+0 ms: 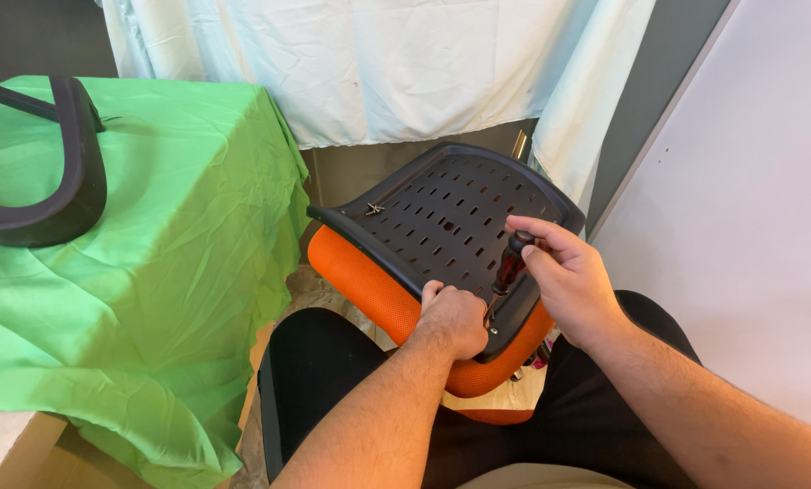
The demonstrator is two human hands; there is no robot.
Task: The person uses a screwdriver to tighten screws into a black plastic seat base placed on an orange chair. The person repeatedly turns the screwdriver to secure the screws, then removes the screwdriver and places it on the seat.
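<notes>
An orange chair seat (360,276) lies upside down across my lap, its black slotted plastic underside (442,222) facing up. My left hand (453,317) grips the seat's near edge, fingers curled over the black rim. My right hand (559,272) holds a screwdriver (512,263) with a dark red and black handle, tip pointing down at the near corner of the black panel beside my left hand. A small metal screw (374,209) rests on the panel's far left rim.
A green cloth covers a table (152,254) at left, with a black curved chair part (57,172) on it. White fabric (378,63) hangs behind. A pale wall (749,226) stands at right. Small parts lie on the floor under the seat (532,362).
</notes>
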